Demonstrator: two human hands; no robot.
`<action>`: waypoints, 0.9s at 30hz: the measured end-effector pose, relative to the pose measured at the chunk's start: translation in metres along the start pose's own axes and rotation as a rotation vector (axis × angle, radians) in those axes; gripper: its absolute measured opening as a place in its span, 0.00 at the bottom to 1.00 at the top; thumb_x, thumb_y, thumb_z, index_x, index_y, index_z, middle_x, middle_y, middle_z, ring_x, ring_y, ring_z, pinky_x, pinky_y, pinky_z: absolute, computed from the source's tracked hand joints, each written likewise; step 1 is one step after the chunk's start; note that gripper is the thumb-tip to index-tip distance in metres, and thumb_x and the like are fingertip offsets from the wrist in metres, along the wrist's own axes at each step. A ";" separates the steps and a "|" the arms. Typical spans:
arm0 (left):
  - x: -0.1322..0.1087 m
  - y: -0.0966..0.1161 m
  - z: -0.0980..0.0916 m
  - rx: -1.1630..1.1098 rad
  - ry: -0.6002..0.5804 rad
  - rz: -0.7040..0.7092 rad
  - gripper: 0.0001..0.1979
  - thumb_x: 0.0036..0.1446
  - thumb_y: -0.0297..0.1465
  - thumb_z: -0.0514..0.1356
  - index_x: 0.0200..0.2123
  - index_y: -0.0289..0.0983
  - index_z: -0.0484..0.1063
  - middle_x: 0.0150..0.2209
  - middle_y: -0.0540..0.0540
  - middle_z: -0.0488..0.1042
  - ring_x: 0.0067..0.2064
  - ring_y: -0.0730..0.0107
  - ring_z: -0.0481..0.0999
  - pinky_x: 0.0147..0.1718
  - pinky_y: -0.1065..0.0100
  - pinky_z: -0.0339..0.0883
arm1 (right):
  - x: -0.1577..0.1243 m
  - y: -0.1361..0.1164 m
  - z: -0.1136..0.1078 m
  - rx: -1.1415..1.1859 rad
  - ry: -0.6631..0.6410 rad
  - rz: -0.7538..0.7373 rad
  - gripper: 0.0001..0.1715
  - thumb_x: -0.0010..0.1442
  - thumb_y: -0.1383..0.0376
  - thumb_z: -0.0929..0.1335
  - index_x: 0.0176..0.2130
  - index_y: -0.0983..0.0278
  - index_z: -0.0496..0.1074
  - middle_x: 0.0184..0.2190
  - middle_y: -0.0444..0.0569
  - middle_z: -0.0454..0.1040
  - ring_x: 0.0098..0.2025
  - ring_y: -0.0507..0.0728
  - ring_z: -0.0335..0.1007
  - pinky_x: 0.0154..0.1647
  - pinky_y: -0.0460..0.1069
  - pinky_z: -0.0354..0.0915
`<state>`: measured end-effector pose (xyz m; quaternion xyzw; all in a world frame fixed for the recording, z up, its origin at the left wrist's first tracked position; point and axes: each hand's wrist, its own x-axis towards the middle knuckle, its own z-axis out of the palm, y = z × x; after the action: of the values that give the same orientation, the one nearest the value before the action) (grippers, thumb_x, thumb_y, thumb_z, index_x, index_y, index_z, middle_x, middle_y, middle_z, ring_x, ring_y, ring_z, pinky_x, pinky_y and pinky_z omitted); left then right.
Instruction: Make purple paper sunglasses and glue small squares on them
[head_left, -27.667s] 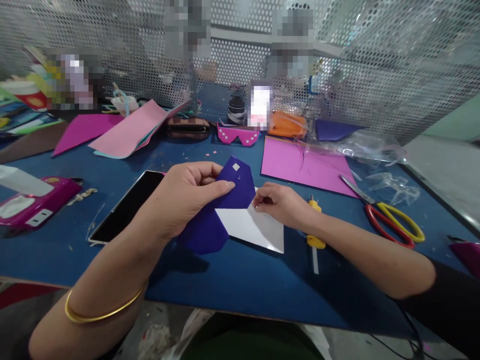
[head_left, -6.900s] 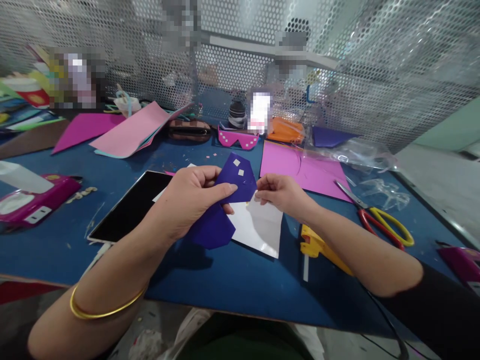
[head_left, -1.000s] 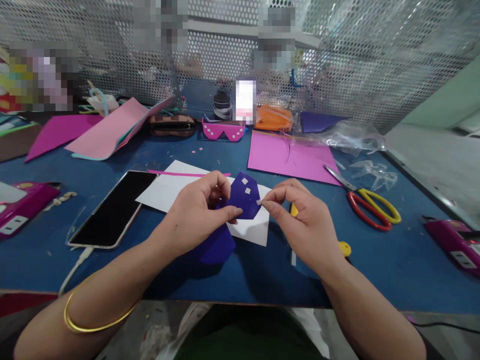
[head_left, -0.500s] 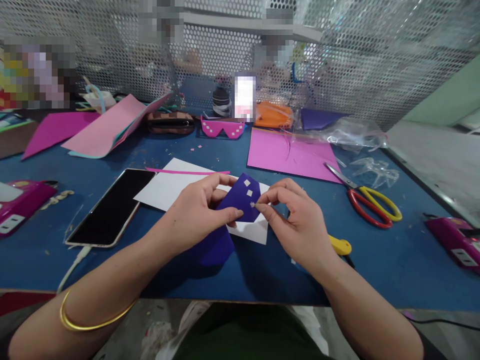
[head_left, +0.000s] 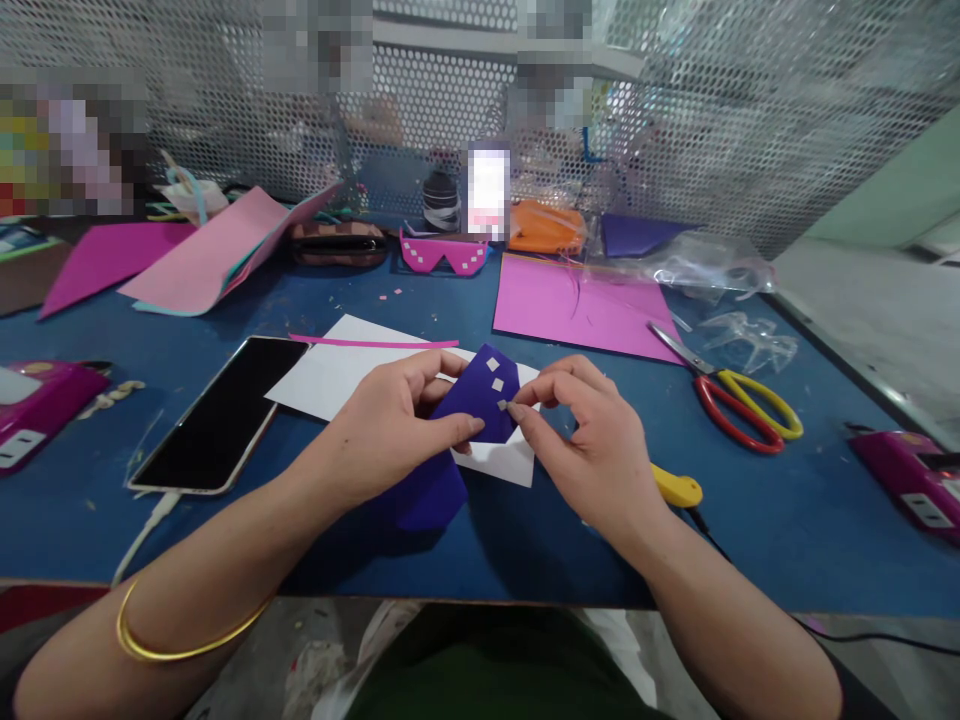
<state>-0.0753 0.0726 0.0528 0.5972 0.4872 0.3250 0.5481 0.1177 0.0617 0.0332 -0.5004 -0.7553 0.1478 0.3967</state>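
A purple cutout (head_left: pixel 480 395), of foam or stiff paper, is gripped between the thumb and fingers of my left hand (head_left: pixel 386 420). Its lower part (head_left: pixel 431 495) hangs below that hand. Two small white squares (head_left: pixel 495 375) lie on its face in a slanting row. Below them, my right hand (head_left: pixel 592 430) pinches a third small white square (head_left: pixel 503 405) with thumb and forefinger, at the cutout's surface; whether it is stuck down I cannot tell. A white sheet (head_left: pixel 330 375) lies under both hands on the blue table.
Left of my arm lies a phone (head_left: pixel 217 415) with a cable plugged in. Scissors (head_left: pixel 739 410) and a yellow-handled tool (head_left: pixel 677 488) lie to the right. Pink glasses (head_left: pixel 442 252) with white squares stand behind, near a pink sheet (head_left: pixel 585 300). Magenta devices (head_left: pixel 911 480) flank the table.
The right fingertips have shifted slightly, and more of the third white square shows at them. The left hand and purple cutout stay nearly as they were.
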 end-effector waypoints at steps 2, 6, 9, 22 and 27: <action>0.000 0.000 0.000 0.001 0.000 -0.004 0.19 0.53 0.29 0.66 0.49 0.38 0.72 0.33 0.52 0.83 0.32 0.71 0.80 0.33 0.71 0.74 | 0.000 0.000 0.000 0.001 0.004 0.002 0.04 0.61 0.68 0.69 0.32 0.61 0.73 0.33 0.43 0.71 0.37 0.53 0.68 0.42 0.53 0.60; 0.000 -0.001 0.000 -0.008 0.004 -0.005 0.19 0.52 0.29 0.66 0.48 0.37 0.72 0.32 0.51 0.83 0.32 0.70 0.80 0.33 0.71 0.74 | -0.001 -0.001 0.002 0.003 0.010 0.011 0.04 0.60 0.68 0.69 0.32 0.61 0.73 0.32 0.43 0.71 0.37 0.53 0.68 0.42 0.53 0.60; 0.000 -0.001 0.000 -0.010 -0.001 -0.001 0.18 0.52 0.29 0.66 0.47 0.38 0.72 0.33 0.51 0.83 0.32 0.70 0.80 0.34 0.70 0.74 | -0.002 -0.002 0.002 0.010 0.025 0.019 0.05 0.59 0.68 0.69 0.30 0.61 0.72 0.31 0.43 0.70 0.36 0.53 0.68 0.41 0.53 0.61; -0.001 0.001 0.002 -0.011 0.013 -0.002 0.17 0.52 0.28 0.67 0.47 0.38 0.72 0.34 0.51 0.84 0.35 0.69 0.82 0.33 0.73 0.74 | 0.002 0.002 0.008 0.668 -0.031 0.518 0.21 0.51 0.61 0.74 0.44 0.61 0.69 0.36 0.46 0.78 0.40 0.56 0.74 0.43 0.55 0.70; -0.001 0.002 0.003 0.001 -0.002 0.005 0.17 0.52 0.26 0.66 0.47 0.38 0.73 0.34 0.51 0.84 0.35 0.70 0.82 0.32 0.74 0.74 | 0.002 -0.002 0.010 0.643 -0.065 0.517 0.20 0.51 0.64 0.73 0.44 0.62 0.69 0.34 0.46 0.78 0.38 0.55 0.74 0.41 0.54 0.70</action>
<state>-0.0726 0.0708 0.0543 0.5989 0.4853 0.3255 0.5476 0.1088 0.0643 0.0284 -0.5193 -0.5320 0.4868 0.4586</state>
